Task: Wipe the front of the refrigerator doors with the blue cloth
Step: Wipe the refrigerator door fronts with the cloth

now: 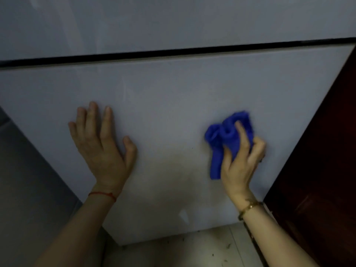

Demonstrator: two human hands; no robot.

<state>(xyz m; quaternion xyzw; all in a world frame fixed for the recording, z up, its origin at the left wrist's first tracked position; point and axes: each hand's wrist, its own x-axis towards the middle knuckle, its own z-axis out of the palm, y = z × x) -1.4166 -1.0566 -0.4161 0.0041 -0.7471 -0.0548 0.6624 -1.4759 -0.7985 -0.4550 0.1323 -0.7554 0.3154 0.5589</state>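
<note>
The pale grey lower refrigerator door point(169, 97) fills the middle of the view, and a dark gap separates it from the upper door point(173, 20). My right hand point(240, 160) presses a crumpled blue cloth point(221, 139) against the lower door's right part, fingers curled over it. My left hand point(102, 143) lies flat on the same door to the left, fingers spread, holding nothing. A faint yellowish smear shows on the door between my hands.
A dark red-brown wooden panel point(323, 151) stands close on the right, next to the door's edge. A grey surface point(28, 180) runs along the left. Below the door lies a tiled floor point(192, 249) with scattered specks of dirt.
</note>
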